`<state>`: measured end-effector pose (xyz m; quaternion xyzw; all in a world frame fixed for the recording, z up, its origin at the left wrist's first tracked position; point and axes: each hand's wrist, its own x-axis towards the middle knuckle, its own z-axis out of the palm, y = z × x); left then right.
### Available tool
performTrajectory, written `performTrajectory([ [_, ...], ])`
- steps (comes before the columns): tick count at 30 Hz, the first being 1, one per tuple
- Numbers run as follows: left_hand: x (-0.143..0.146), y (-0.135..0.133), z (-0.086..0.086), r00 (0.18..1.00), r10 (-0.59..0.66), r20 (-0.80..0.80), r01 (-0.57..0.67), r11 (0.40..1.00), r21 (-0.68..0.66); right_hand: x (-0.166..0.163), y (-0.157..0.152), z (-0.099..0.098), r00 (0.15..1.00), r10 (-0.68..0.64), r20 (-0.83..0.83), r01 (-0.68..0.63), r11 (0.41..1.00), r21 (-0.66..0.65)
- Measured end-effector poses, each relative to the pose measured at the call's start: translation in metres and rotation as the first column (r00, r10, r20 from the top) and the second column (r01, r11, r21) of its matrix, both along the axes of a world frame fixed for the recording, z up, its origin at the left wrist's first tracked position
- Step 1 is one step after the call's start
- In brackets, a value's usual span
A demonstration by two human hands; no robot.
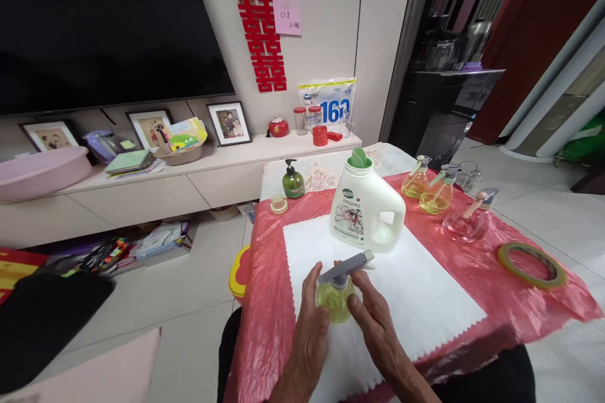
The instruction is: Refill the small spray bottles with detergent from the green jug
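Observation:
A clear ribbed spray bottle (pixel 335 303) with pale yellow liquid stands near the front of the white cloth (pixel 416 302). Its grey trigger head (pixel 345 267) points up to the right. My left hand (pixel 309 334) curves around the bottle's left side, thumb toward me. On the opposite side, my right hand (pixel 378 321) holds it with the thumb against the body and the fingers partly hidden behind. Just beyond stands a large white detergent jug (pixel 363 208), a green cap piece (pixel 359 158) sitting in its mouth. A cream cap (pixel 278 203) lies to the left.
A green pump bottle (pixel 293 182) stands at the back left of the table. Three spray bottles, one with pink liquid (pixel 466 225), line the right side. A roll of yellow tape (pixel 530 266) lies on the red plastic sheet (pixel 269 264). Behind runs a low cabinet (pixel 227 173).

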<state>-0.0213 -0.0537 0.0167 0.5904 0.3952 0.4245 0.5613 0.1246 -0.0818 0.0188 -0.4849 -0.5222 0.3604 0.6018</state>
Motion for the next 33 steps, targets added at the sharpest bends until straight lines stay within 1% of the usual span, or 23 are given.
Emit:
performTrajectory([
  [4, 0.002, -0.002, 0.006, 1.000, -0.005, 0.007, 0.005, 1.000, 0.023, -0.005, -0.004, 0.004, 0.997, -0.059, 0.045, 0.057, 0.998, 0.030],
  [9, 0.009, -0.007, 0.015, 0.997, 0.050, 0.063, -0.052, 0.998, 0.042, -0.010, -0.007, 0.013, 0.988, -0.102, 0.117, 0.096, 0.994, 0.054],
  [14, 0.012, -0.012, 0.017, 0.996, 0.088, 0.009, -0.088, 0.995, 0.045, -0.012, -0.009, 0.015, 0.975, -0.147, 0.166, 0.138, 0.988, 0.062],
  [17, 0.017, -0.017, 0.016, 0.983, 0.182, -0.031, -0.181, 0.983, 0.028, -0.015, -0.011, 0.010, 0.967, -0.188, 0.173, 0.180, 0.982, 0.064],
  [21, 0.024, -0.022, 0.017, 0.941, 0.326, -0.092, -0.324, 0.946, 0.032, -0.017, -0.014, 0.000, 0.955, -0.252, 0.159, 0.256, 0.967, 0.000],
  [23, 0.024, -0.023, 0.017, 0.924, 0.366, -0.111, -0.359, 0.930, 0.074, -0.017, -0.016, -0.005, 0.945, -0.291, 0.151, 0.298, 0.954, -0.027],
  [26, 0.019, -0.020, 0.014, 0.893, 0.436, -0.115, -0.414, 0.894, 0.172, -0.012, -0.018, -0.005, 0.932, -0.337, 0.135, 0.344, 0.939, -0.030],
  [28, 0.014, -0.016, 0.010, 0.874, 0.478, -0.091, -0.447, 0.862, 0.241, -0.008, -0.020, -0.003, 0.920, -0.372, 0.124, 0.373, 0.928, 0.015],
  [30, 0.008, -0.012, 0.008, 0.866, 0.498, -0.046, -0.461, 0.830, 0.315, -0.004, -0.022, 0.002, 0.907, -0.409, 0.096, 0.401, 0.911, 0.091],
  [32, 0.003, -0.011, 0.010, 0.882, 0.470, -0.021, -0.428, 0.820, 0.380, -0.002, -0.026, 0.007, 0.911, -0.407, 0.067, 0.394, 0.907, 0.147],
  [33, 0.001, -0.011, 0.013, 0.896, 0.442, -0.025, -0.395, 0.824, 0.406, -0.002, -0.028, 0.009, 0.923, -0.380, 0.064, 0.366, 0.916, 0.162],
])
